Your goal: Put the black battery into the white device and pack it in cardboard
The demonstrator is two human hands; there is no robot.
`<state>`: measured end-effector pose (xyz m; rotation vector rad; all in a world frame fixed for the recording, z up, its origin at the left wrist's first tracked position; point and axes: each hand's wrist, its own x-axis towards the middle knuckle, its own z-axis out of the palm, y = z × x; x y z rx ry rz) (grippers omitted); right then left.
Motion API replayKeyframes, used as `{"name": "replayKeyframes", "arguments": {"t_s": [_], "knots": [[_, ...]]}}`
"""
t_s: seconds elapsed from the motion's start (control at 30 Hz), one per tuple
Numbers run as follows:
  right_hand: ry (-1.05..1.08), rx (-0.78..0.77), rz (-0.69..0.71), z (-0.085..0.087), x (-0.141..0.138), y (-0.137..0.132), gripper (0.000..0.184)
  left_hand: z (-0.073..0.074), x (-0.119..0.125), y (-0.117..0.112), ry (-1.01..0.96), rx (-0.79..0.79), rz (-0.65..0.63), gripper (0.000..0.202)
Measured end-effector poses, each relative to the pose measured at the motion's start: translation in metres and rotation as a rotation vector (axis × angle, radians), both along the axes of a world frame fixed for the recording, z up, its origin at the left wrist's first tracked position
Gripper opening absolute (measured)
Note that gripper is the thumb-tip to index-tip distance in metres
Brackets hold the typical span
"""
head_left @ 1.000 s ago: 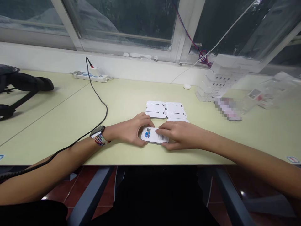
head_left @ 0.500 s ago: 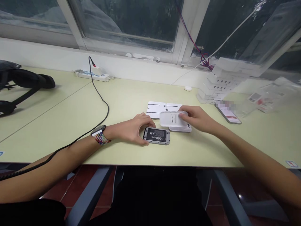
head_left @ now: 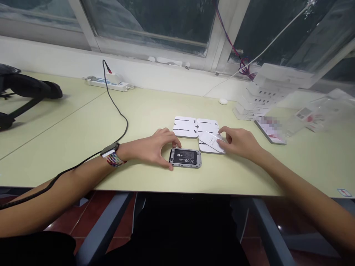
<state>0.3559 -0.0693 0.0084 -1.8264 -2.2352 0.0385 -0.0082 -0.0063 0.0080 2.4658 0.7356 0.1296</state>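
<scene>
A small grey electronic device (head_left: pixel 185 158) lies on the table with its back off, showing a black battery marked 3000mAh. My left hand (head_left: pixel 158 149) is open around its left end, thumb near the lower corner and fingers at the upper one. My right hand (head_left: pixel 239 141) has thumb and index finger at the right end of a thin white back cover (head_left: pixel 210 140) with a small printed label. This cover sits slanted over one of several white rounded devices (head_left: pixel 185 126) grouped behind the grey one. How firmly the fingers pinch it is hard to see.
Stacked white boxes (head_left: pixel 253 98), a phone (head_left: pixel 270 130) and clear plastic packaging (head_left: pixel 313 112) stand at the right. A power strip (head_left: pixel 119 85) is by the wall; its black cable (head_left: pixel 122 118) runs across my left arm. Black equipment (head_left: pixel 30 87) is far left.
My right hand has brought the white cover down and turned it, so it rests slanted over the white device. My left hand has drawn slightly away from the grey device.
</scene>
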Motion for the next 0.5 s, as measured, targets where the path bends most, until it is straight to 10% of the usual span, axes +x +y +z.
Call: {"name": "replayKeyframes", "arguments": {"t_s": [0.17, 0.3, 0.5], "knots": [[0.137, 0.139, 0.209, 0.003, -0.036, 0.005, 0.015, -0.005, -0.006, -0.002, -0.041, 0.01, 0.013, 0.056], [0.243, -0.044, 0.66, 0.005, -0.092, 0.007, 0.012, -0.006, -0.005, -0.003, -0.046, -0.003, 0.002, 0.053], [0.161, -0.113, 0.859, 0.005, -0.134, 0.022, 0.017, -0.005, -0.004, -0.001, -0.055, -0.011, -0.031, 0.048]]}}
